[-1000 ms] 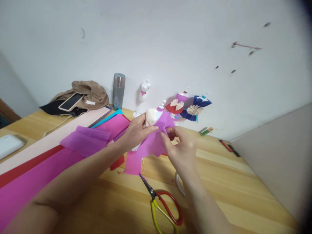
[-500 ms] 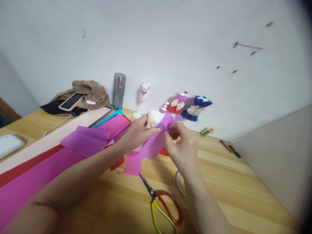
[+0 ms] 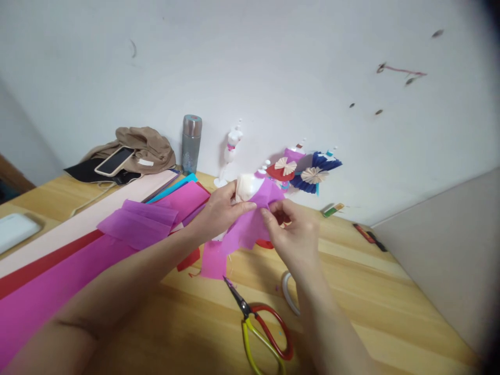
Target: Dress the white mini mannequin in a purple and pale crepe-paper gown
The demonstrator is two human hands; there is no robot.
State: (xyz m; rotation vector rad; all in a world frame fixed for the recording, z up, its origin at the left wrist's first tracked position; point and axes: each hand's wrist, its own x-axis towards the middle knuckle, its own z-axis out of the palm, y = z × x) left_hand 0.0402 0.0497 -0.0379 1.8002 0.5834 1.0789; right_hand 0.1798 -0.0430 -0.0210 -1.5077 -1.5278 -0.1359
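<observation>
A small white mannequin (image 3: pixel 258 182) leans in my grasp, its neck knob and purple collar showing at the top. Cream paper covers one side of its chest, and purple crepe paper (image 3: pixel 250 224) lies across the other and hangs below. My left hand (image 3: pixel 221 211) is closed around the mannequin's side, its thumb pressing on the paper. Between thumb and fingers, my right hand (image 3: pixel 291 224) pinches the purple paper at the right side. A flat pink paper piece (image 3: pixel 213 259) lies on the table beneath. The scissors (image 3: pixel 250 312), with red and yellow handles, rest in front.
Colored paper sheets (image 3: pixel 58 276) spread over the left side. Behind stand a thermos (image 3: pixel 191 143), a bare white mannequin (image 3: pixel 232 151) and dressed mannequins (image 3: pixel 312 172) with paper fans. A phone (image 3: pixel 115 160) lies on brown cloth. A tape roll (image 3: pixel 288 294) sits near my right wrist.
Both hands keep nearly the same place on the mannequin and paper. The purple paper has shifted slightly under my right fingers, and the view has moved a little.
</observation>
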